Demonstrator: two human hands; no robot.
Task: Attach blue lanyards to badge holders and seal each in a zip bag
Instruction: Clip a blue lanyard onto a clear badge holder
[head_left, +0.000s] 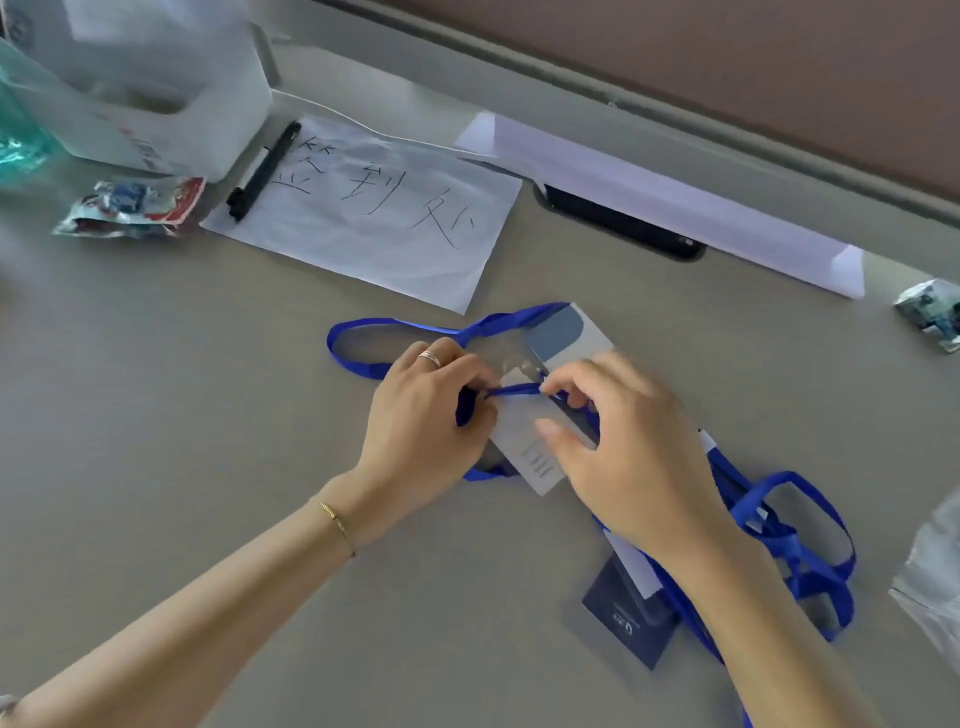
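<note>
both hands, left hand (431, 410) and right hand (623, 447), are pinching the blue lanyard (514, 389) over the badge holder (540, 457) with curled fingers; the attaching step seems to be in hand; next it probably needs threading through the holder's slot.

Only one view: head cam, worn by the person, looks forward and down on the grey counter (156, 389) from close above. Both forearms enter from the bottom edge, left hand (426, 415) and right hand (623, 447) meet near the centre. Frame is tilted, so the counter's far edge runs diagonal across the top right; wide-angle lens.
</note>
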